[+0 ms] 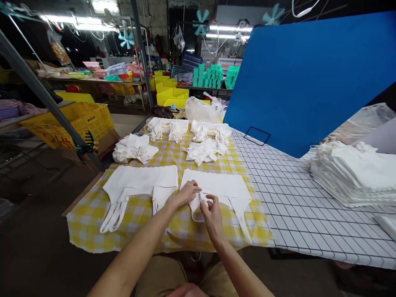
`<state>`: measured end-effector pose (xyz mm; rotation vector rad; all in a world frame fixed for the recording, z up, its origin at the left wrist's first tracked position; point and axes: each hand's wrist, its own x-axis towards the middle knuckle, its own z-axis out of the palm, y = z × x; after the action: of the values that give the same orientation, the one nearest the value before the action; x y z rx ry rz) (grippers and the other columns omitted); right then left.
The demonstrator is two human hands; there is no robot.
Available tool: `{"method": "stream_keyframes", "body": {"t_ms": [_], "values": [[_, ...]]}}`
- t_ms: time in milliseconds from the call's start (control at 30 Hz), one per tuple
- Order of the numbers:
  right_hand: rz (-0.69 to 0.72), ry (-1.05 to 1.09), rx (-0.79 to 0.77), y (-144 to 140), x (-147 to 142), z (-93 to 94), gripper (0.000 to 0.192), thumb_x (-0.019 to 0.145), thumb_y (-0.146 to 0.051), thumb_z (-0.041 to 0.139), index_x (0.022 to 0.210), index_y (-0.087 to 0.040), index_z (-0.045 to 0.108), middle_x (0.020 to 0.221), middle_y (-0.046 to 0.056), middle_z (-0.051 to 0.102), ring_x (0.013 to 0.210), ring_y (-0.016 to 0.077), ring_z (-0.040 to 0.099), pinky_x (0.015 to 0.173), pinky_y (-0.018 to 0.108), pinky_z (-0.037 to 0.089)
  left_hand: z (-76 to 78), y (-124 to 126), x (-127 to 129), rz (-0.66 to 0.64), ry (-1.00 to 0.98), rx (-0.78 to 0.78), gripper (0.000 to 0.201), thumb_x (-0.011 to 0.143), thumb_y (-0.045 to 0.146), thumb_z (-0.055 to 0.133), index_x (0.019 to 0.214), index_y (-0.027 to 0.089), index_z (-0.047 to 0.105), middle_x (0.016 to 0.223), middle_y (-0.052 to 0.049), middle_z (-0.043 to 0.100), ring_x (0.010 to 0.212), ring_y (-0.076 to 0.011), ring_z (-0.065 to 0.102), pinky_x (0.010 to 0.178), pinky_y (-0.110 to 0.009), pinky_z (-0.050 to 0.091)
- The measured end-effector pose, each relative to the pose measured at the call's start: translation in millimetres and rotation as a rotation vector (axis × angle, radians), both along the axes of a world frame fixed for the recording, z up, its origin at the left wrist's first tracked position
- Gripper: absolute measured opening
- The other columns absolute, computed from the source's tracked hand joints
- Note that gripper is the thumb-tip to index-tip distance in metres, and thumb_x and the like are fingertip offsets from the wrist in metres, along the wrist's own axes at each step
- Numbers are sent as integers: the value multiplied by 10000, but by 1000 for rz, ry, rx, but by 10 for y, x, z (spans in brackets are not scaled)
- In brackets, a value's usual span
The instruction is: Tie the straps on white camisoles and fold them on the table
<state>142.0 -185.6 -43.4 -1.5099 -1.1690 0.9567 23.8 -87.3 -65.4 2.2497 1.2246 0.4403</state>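
Where the fingertips of both hands meet, they pinch a fold of soft white cloth, the lower flap of a white cotton bag [216,185] lying flat near the front edge of the yellow checked tablecloth [173,231]. The left hand [188,193] lies palm down, fingers curled onto the fabric, its forearm reaching in from the lower left. The right hand [212,213] stands more upright, thumb and forefinger closed on the same fold, its forearm rising from the lower right.

Just beside this bag, towards the cloth's left edge, lies a second flat bag [139,181] of the same white weave, its long handles [113,216] trailing towards the front edge. That makes two bags spread flat.

Further back on the checked cloth I count four loose heaps of folded white bags: one [133,148] at the left, two [168,128] [210,131] along the far edge, and one [202,152] in the middle. Behind them, at the far edge, sits a crumpled clear plastic sack [202,109].

To the right the table wears a white covering with a black grid [278,198]. Near its right edge rests one tall, neat stack of flat white bags [355,175]. A smooth blue board [309,78] stands tilted along its back edge.
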Motion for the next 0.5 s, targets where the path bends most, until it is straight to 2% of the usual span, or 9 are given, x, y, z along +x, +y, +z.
{"method": "stream_keyframes", "body": {"t_ms": [67, 167, 267, 333, 433, 500], "values": [[5, 121, -15, -205, -61, 12, 278, 743, -339, 498, 972, -214, 402, 577, -74, 376, 517, 125, 411, 514, 244, 356, 32, -12, 3, -4, 10, -10, 463, 649, -16, 412, 990, 176, 660, 1028, -40, 547, 964, -171, 474, 923, -278, 378], [53, 199, -17, -553, -128, -88, 310, 752, -359, 507, 1011, -215, 415, 652, -40, 472, 594, 139, 484, 580, 260, 409, 82, -33, 17, 15, 29, -25, 441, 657, -17, 412, 959, 174, 671, 1013, -42, 551, 960, -168, 483, 910, -265, 386], [91, 109, -37, -858, -92, -254, 342, 762, -353, 516, 1072, -216, 465, 798, 23, 587, 756, 183, 565, 710, 308, 443, 144, -21, 38, 30, 59, -57, 425, 666, -15, 408, 930, 177, 680, 1004, -39, 567, 966, -161, 499, 887, -238, 396], [107, -15, -3, -952, 24, -321, 393, 740, -319, 542, 1120, -228, 492, 983, 67, 614, 928, 224, 567, 826, 349, 425, 195, 37, 51, 23, 89, -87, 385, 684, 9, 425, 900, 190, 687, 995, -26, 586, 961, -152, 520, 865, -219, 405], [141, -221, 134, -772, 376, -271, 394, 742, -279, 526, 1133, -230, 515, 1131, 90, 580, 1057, 243, 521, 906, 375, 389, 279, 207, 53, 57, 141, -113, 300, 712, 79, 479, 892, 209, 680, 988, -12, 610, 929, -150, 550, 842, -221, 416], [126, -380, 185, -416, 726, -143, 295, 772, -267, 475, 1049, -206, 557, 1042, 100, 604, 993, 237, 542, 870, 373, 407, 327, 344, 38, 170, 181, -89, 321, 733, 94, 469, 983, 201, 639, 1062, -39, 593, 979, -177, 536, 877, -275, 398]]}}
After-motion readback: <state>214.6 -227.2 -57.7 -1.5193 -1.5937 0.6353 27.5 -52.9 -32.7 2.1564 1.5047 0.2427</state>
